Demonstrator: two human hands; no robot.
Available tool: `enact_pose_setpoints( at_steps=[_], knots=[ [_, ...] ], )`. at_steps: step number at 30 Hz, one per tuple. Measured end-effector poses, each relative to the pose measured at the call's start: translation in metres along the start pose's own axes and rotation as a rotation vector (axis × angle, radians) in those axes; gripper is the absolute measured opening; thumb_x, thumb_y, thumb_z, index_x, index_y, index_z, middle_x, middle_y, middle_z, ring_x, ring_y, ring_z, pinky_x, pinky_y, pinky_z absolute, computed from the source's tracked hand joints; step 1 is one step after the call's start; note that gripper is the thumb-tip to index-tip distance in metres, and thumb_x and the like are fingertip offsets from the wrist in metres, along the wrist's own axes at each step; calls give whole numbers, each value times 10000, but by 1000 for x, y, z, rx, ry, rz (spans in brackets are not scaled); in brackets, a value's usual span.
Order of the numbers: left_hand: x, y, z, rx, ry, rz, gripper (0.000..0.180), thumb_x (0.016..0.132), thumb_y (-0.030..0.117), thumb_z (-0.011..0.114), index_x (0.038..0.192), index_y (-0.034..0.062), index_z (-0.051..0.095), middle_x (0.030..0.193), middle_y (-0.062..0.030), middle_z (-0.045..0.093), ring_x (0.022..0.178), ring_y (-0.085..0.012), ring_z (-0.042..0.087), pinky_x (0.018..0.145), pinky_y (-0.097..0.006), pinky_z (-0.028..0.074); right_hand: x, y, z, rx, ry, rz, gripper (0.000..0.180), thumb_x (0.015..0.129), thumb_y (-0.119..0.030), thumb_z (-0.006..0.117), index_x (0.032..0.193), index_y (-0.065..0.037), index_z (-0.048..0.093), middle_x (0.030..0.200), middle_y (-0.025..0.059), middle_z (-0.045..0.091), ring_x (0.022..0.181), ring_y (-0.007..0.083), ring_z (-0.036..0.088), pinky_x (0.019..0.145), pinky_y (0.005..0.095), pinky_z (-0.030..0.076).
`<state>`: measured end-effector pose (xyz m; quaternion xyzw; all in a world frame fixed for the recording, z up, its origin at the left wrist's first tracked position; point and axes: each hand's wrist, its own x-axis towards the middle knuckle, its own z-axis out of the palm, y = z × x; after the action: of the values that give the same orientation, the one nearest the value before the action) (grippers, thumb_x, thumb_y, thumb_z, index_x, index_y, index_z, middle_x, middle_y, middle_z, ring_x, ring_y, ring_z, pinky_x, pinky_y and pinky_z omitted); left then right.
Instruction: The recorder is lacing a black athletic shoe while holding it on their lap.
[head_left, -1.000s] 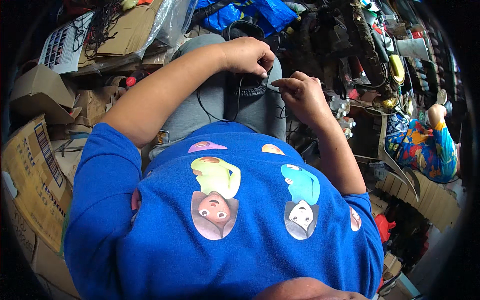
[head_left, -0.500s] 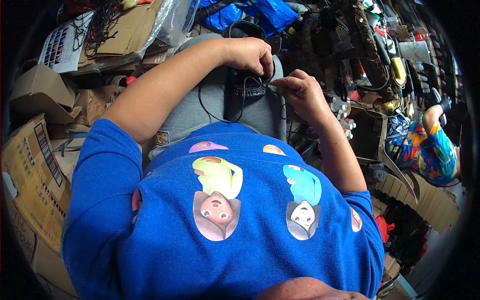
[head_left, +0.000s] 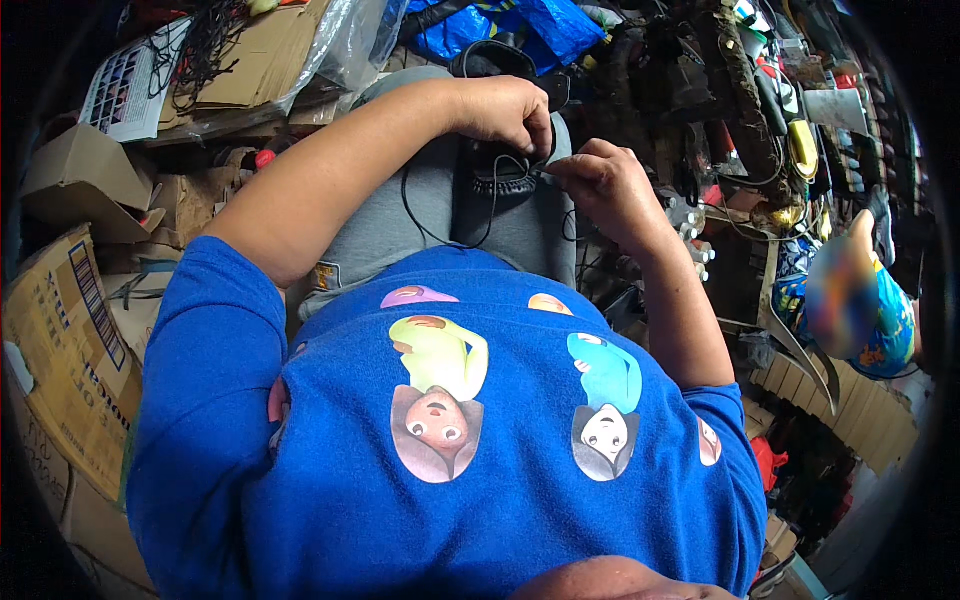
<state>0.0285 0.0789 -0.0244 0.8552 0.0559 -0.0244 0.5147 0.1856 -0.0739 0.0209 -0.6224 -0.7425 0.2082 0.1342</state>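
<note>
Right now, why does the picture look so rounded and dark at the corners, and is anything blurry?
Head view: a fisheye lens bends straight edges, such as the cardboard box, toward a black circular rim. Light is soft and even, without harsh glare. The left hand, right hand and the black shoe between them are fairly sharp. A smeared blurred patch sits at the right.

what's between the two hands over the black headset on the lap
In the head view, a thin needle-like tool bridges the left hand and right hand, above the black padded headset.
</note>
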Motion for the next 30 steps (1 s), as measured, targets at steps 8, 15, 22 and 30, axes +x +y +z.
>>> enact_pose_setpoints(
  at_steps=[8,15,22,30],
  knots=[
    [-3,-9,-2,25,-49,84,219,721,110,718,939,98,721,910,-56,531,907,-198,537,808,-300,445,-8,20,16,404,-86,195,253,770,-42,675,1005,-128,713,812,42,568,788,125,556,697,257,453],
    [-4,-11,-1,71,-9,109,257,688,114,740,944,115,725,914,-49,536,907,-202,532,811,-303,443,-1,35,23,673,-156,232,212,803,-54,664,1005,-100,710,866,22,553,827,110,531,730,243,439],
    [-21,-3,10,170,217,61,258,672,130,745,927,109,709,949,-63,543,940,-232,562,821,-332,454,6,6,28,390,18,181,169,752,-80,715,919,-62,699,825,58,581,770,148,579,685,290,460],
    [-97,11,-2,477,537,-81,149,772,128,645,822,5,577,830,-134,548,861,-319,563,756,-383,457,-9,1,23,406,33,186,163,814,-52,665,969,-85,701,757,19,482,716,112,526,652,261,438]
  ],
)
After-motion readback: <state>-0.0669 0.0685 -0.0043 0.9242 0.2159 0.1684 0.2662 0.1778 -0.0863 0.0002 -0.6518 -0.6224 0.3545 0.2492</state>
